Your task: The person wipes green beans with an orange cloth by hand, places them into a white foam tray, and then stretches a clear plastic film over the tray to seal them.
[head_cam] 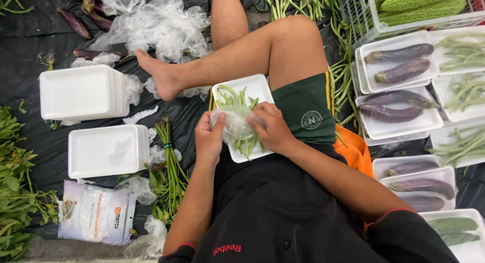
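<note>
A white foam tray with green beans rests on my lap, near my bent leg. Both hands grip a thin clear plastic bag bunched over the beans. My left hand pinches the bag's left side. My right hand holds its right side, over the tray's right edge. The near part of the tray is hidden under the bag and my hands.
Two stacks of white foam trays lie on black sheeting at left, with crumpled plastic, a bundle of green stems and leafy greens. Trays of purple eggplants and beans fill the right.
</note>
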